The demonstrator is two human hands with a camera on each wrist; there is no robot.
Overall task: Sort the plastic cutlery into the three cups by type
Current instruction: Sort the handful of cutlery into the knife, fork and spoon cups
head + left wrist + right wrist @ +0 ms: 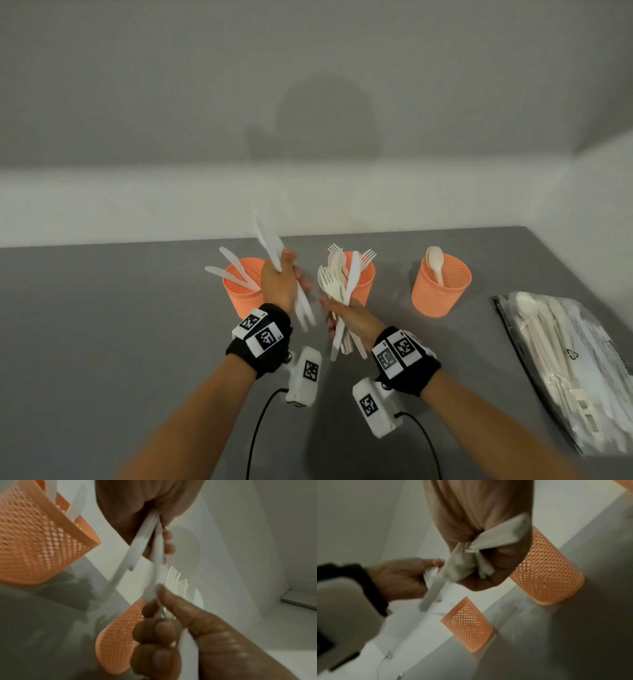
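Three orange cups stand in a row on the gray table (pixel 102 325). The left cup (pixel 241 291) has two white knives (pixel 233 270) leaning out of it. The middle cup (pixel 364 281) has forks (pixel 368 255) standing in it. The right cup (pixel 442 287) has a spoon (pixel 435 262) in it and stands well apart from the other two.

The left hand (pixel 279 284) is up in the air, just to the right of the left cup. Its fingers are curled tight around a few white knives, held in the hand (pixel 270 243). Their tops point up and far, and their handles stick out below the hand. They look blurry.

The right hand (pixel 352 322) is near the middle cup, on its near side. It is wrapped around a mixed bunch of cutlery (pixel 337 281). I can see forks and one knife in the bunch, standing up like a fan.

The two hands are close, but apart.

One clear bag of more cutlery (pixel 565 363) lies on the table at the far right side.
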